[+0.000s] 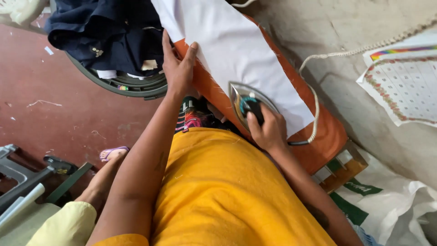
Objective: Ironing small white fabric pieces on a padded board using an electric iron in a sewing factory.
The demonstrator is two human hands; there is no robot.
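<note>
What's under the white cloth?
An orange padded board shows along the white cloth's edges. The iron and the left hand rest on the cloth; the board's middle is covered.

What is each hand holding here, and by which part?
The right hand grips the iron by its dark handle on top. The left hand holds nothing; it presses flat on the edge of the white cloth on the orange board.

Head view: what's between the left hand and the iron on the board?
Only flat white cloth lies between the left hand, pressed on the cloth's edge, and the iron gripped by the right hand. Nothing else sits on that stretch in the head view.
</note>
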